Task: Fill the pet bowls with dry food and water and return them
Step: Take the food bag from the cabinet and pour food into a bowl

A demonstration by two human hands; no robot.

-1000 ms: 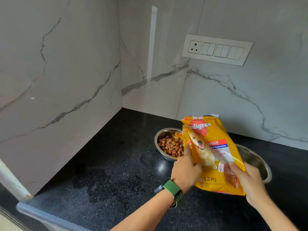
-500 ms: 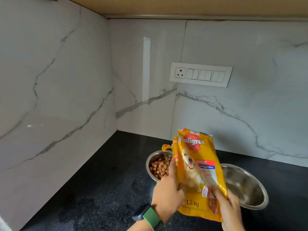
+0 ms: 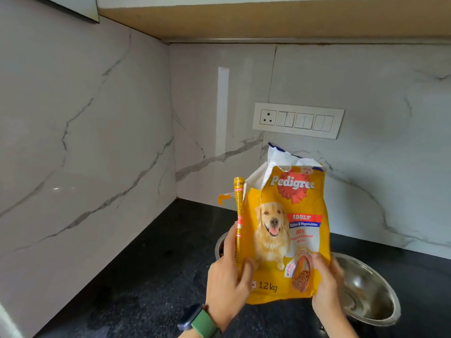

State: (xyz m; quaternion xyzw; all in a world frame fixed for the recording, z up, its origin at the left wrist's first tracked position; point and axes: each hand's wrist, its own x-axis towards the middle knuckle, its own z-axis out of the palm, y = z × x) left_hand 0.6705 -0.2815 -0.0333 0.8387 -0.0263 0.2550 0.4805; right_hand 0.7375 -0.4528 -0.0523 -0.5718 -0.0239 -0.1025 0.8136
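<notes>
I hold a yellow dog food bag point(image 3: 288, 230) upright above the black counter point(image 3: 156, 269), its torn top open. My left hand point(image 3: 227, 279) grips the bag's lower left edge. My right hand point(image 3: 327, 286) grips its lower right corner. Behind the bag, a sliver of a steel bowl point(image 3: 220, 247) shows at the left; its contents are almost hidden. A second, larger steel bowl point(image 3: 371, 296) sits at the right, with no food visible in the part that shows.
Marble walls meet in a corner behind the counter. A white switch panel point(image 3: 297, 119) is on the back wall above the bag. A wooden cabinet underside point(image 3: 268, 23) runs overhead. A green watch band is on my left wrist.
The bag has swung from tilted over the left bowl to upright and now hides most of that bowl. The view has tipped upward, showing the cabinet.
</notes>
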